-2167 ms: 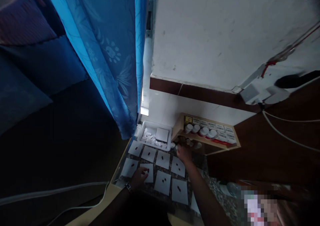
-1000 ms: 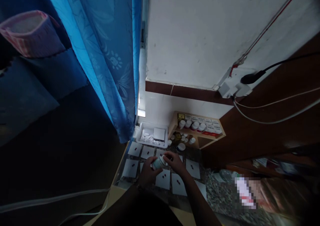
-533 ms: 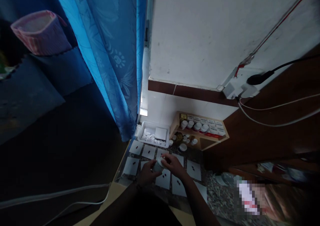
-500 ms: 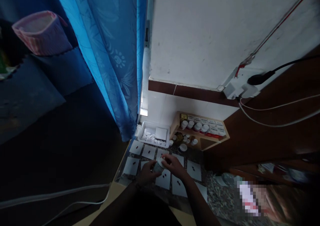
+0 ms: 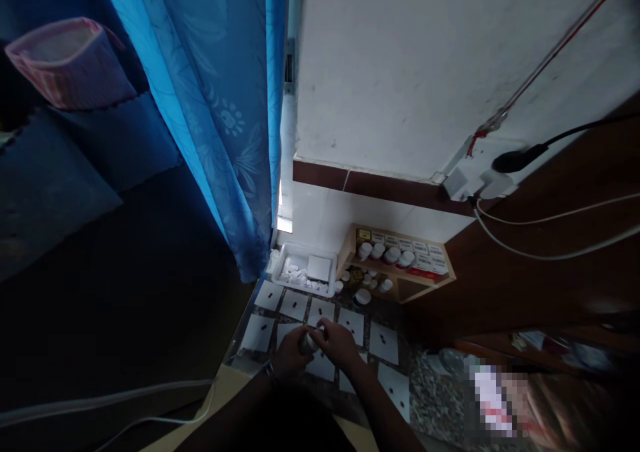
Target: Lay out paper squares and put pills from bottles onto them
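Drew the pill bottle (image 5: 309, 343) slightly nearer since the earlier frame, now holding it above the near row of paper sheets (image 5: 256, 339) with left hand (image 5: 289, 354) wrapped snugly around it and right hand (image 5: 342, 347) bent against its right side, fingertip contact hidden, apparently working its top and next needing a steady left hold.

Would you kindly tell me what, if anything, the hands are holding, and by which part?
A bottle: the left hand grips its body; the right hand is at its upper end, its exact hold hidden.
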`<state>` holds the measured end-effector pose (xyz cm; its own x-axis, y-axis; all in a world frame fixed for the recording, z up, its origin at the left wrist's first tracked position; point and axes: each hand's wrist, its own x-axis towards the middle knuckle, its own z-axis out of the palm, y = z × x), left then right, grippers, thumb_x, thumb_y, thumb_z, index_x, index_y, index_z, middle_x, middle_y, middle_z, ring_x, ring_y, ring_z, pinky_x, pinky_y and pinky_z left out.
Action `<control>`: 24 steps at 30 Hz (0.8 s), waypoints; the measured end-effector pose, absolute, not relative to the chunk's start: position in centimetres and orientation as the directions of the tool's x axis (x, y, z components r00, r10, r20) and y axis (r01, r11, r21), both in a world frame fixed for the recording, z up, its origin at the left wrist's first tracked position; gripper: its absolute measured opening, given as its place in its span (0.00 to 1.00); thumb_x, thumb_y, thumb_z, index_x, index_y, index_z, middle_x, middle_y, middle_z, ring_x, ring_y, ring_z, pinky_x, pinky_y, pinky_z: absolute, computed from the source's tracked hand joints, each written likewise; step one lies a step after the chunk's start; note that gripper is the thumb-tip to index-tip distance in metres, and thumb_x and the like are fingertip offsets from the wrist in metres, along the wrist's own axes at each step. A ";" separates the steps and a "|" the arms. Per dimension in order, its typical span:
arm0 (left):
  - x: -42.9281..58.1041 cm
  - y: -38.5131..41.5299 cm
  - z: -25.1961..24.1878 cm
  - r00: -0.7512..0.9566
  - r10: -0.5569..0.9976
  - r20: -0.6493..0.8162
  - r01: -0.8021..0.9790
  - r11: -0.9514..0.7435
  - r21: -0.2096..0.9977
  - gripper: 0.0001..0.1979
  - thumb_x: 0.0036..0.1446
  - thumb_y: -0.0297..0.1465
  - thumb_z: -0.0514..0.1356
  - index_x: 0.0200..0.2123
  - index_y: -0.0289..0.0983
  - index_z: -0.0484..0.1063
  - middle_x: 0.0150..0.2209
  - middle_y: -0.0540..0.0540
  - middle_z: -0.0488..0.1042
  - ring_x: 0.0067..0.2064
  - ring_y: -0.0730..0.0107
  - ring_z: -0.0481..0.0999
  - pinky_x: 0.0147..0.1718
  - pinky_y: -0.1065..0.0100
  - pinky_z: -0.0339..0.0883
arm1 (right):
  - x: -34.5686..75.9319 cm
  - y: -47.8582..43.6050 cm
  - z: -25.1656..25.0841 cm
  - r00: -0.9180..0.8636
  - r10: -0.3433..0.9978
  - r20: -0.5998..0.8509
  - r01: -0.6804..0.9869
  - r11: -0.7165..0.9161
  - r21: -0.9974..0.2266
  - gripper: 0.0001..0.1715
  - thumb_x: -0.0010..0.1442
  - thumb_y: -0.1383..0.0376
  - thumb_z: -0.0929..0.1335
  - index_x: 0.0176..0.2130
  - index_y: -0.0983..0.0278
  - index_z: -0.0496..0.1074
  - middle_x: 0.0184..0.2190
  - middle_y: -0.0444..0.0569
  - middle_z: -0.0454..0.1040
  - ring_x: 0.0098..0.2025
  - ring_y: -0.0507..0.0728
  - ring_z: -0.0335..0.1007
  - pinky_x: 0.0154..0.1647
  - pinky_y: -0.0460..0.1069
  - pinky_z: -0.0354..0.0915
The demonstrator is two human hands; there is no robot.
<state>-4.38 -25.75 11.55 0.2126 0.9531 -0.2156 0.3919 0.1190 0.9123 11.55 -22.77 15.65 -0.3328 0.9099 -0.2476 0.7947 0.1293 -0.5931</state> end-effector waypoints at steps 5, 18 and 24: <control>-4.9 -25.4 9.9 0.177 0.959 -0.223 0.360 0.148 0.921 0.23 0.36 0.22 0.62 0.41 0.36 0.70 0.40 0.47 0.75 0.42 0.62 0.72 0.41 0.67 0.64 | 11.5 -22.7 15.4 -0.420 0.897 -0.142 0.712 0.228 -0.665 0.20 0.51 0.59 0.66 0.45 0.62 0.67 0.39 0.50 0.73 0.38 0.54 0.67 0.36 0.46 0.58; -5.5 -25.0 8.6 0.217 0.941 -0.261 0.397 0.159 0.904 0.26 0.35 0.23 0.64 0.43 0.35 0.70 0.42 0.45 0.75 0.43 0.60 0.72 0.43 0.65 0.64 | 11.4 -22.2 14.5 -0.302 0.901 -0.312 0.832 0.089 -0.547 0.15 0.53 0.55 0.64 0.36 0.62 0.71 0.28 0.47 0.73 0.31 0.54 0.66 0.32 0.46 0.55; -6.0 -24.2 8.0 0.310 0.918 -0.247 0.377 0.120 0.919 0.25 0.34 0.24 0.65 0.42 0.35 0.72 0.40 0.47 0.76 0.41 0.62 0.72 0.42 0.65 0.64 | 11.6 -22.9 14.0 -0.465 0.867 -0.182 0.723 0.253 -0.643 0.15 0.53 0.66 0.63 0.43 0.63 0.67 0.37 0.50 0.71 0.39 0.54 0.65 0.40 0.47 0.58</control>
